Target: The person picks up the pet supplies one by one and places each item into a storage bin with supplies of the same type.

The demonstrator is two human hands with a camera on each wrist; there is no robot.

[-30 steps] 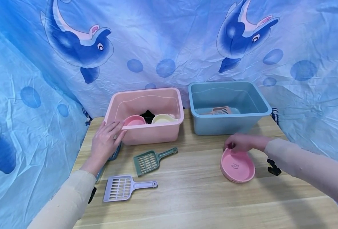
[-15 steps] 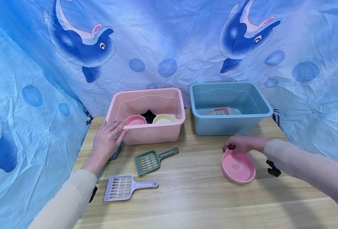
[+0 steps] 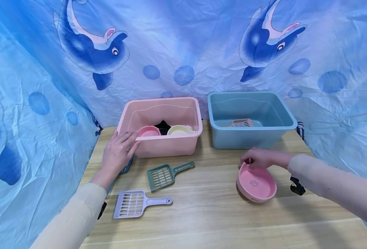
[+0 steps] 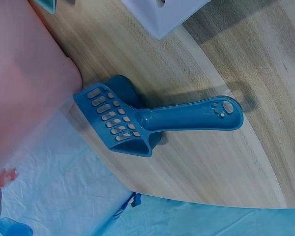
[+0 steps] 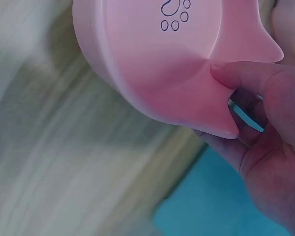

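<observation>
My right hand (image 3: 257,158) pinches the rim of a pink pet bowl (image 3: 255,183) with a paw print inside. In the right wrist view, the thumb presses the bowl's inner wall between two ear-like points, with fingers behind it. The bowl tilts toward me, a shadow beneath it. My left hand (image 3: 119,150) rests on the near left corner of a pink bin (image 3: 168,148), fingers over the rim. Inside that bin are a pink bowl (image 3: 149,130), a cream bowl (image 3: 178,129) and something black (image 3: 163,126). Below the left hand lies a blue litter scoop (image 4: 187,116).
A blue bin (image 3: 242,140) stands at the back right, with a pink litter scoop (image 3: 242,122) inside. A green scoop (image 3: 161,177) and a lilac scoop (image 3: 130,204) lie on the wooden table (image 3: 208,214). A dolphin-print curtain (image 3: 183,41) hangs behind.
The right hand has tipped the pink bowl, so more of its near outer wall shows, and moved it slightly left. The left hand stays at the pink bin's corner. The head view has shifted slightly.
</observation>
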